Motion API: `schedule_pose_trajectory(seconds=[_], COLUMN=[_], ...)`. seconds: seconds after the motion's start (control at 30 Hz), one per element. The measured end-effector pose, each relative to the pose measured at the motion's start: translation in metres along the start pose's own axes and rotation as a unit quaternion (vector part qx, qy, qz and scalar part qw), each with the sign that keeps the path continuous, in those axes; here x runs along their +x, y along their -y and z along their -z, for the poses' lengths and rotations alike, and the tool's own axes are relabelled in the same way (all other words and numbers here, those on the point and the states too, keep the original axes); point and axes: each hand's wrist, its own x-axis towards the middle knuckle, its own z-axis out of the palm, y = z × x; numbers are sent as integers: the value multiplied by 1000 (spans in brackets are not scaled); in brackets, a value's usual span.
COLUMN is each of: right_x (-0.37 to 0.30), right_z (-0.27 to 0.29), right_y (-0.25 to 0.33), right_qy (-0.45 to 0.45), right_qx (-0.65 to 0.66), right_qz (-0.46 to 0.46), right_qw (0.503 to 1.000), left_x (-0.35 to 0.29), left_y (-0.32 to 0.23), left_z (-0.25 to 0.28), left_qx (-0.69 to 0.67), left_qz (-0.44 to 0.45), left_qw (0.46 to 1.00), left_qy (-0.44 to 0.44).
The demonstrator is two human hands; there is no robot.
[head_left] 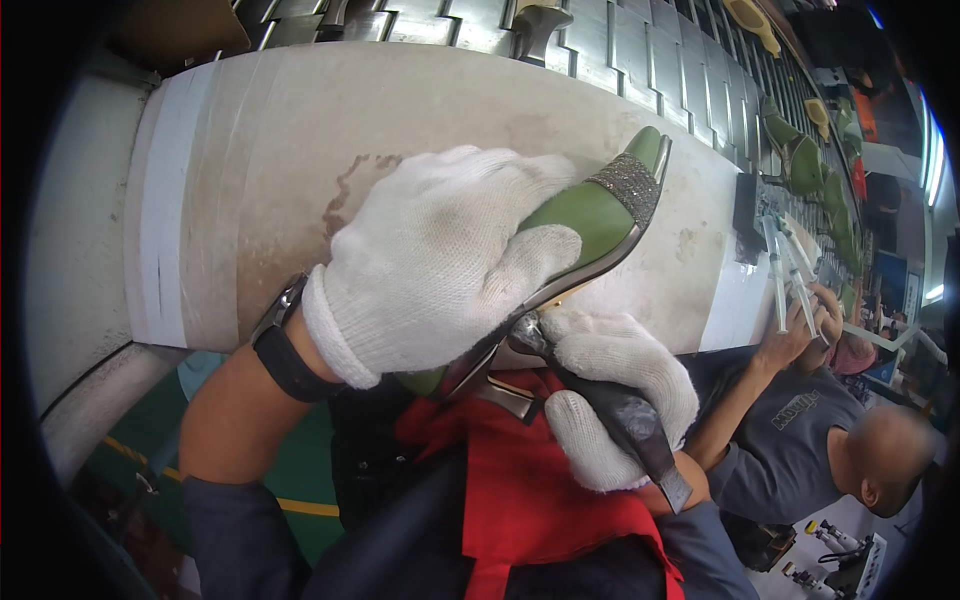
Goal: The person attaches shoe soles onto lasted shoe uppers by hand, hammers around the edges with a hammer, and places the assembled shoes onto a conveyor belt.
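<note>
My left hand [440,250], in a white knit glove, is wrapped over a green high-heeled shoe [590,222]. A band of dark glitter crosses the shoe near its pointed toe, which points to the upper right. The sole edge is dark and shiny. Below the left hand a dark metallic heel [510,398] shows against my red apron. My right hand [630,385], gloved in white too, grips a dark hammer [610,400]. Its rounded metal head is close to the sole, and its flat end sticks out below the hand. Whether the head touches the sole I cannot tell.
A pale workbench [280,120] lies under the shoe. Behind it runs a metal slat conveyor [490,25] with shoe parts on it. Several green shoes [805,165] stand farther along at the right. A co-worker in a grey shirt [790,430] works there with raised hands.
</note>
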Motion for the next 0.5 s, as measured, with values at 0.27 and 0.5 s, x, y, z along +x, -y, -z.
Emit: schedule_pose_trajectory(seconds=[0.27, 0.5], right_x=[11, 11], right_z=[-4, 8], right_y=[2, 2], right_qy=[24, 23], right_qx=[-6, 38], right_qz=[45, 19], right_qw=[999, 999], left_x=[-1, -1], left_y=[-1, -10], left_z=[0, 3], left_qx=[12, -2], left_qz=[1, 32], left_qw=[1000, 999], left_qy=[0, 25])
